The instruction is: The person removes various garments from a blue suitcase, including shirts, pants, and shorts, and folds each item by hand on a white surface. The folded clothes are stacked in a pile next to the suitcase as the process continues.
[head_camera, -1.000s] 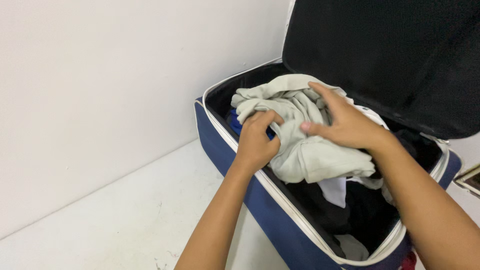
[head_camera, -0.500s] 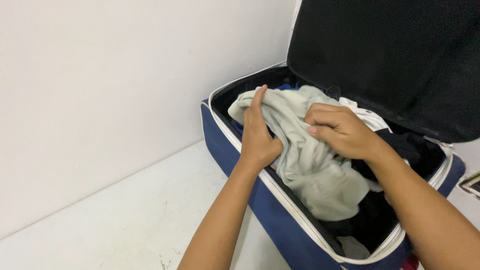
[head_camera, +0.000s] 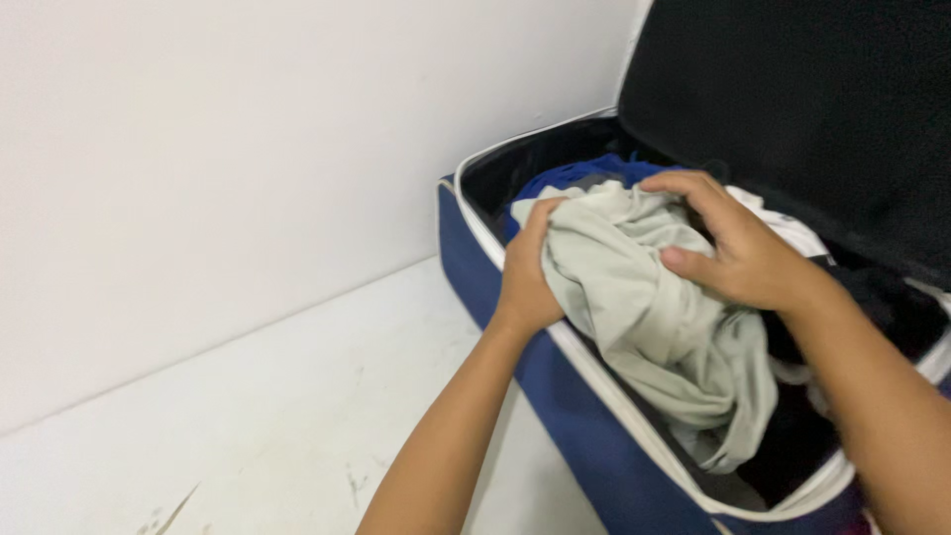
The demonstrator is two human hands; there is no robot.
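1. Head view: an open navy-blue suitcase (head_camera: 515, 396) with pale piping lies on a white floor (head_camera: 248, 436) against a white wall (head_camera: 248, 149); its black-lined lid (head_camera: 792, 109) stands raised at the upper right.
2. A pale grey-green garment (head_camera: 654, 317) lies bunched on top of the clothes in the suitcase, near the front rim, with one end trailing down toward the lower right corner.
3. The left hand (head_camera: 525, 277) grips the left edge of the garment at the front rim, fingers curled tight into the cloth.
4. The right hand (head_camera: 738, 248) rests on top of the garment, fingers arched over a fold and thumb pressed against the cloth, holding it.
5. A bright blue piece of clothing (head_camera: 584, 173) shows just behind the garment, toward the back wall of the case.
6. Dark clothing (head_camera: 882, 297) lies under and to the right of the garment, beside the right forearm.
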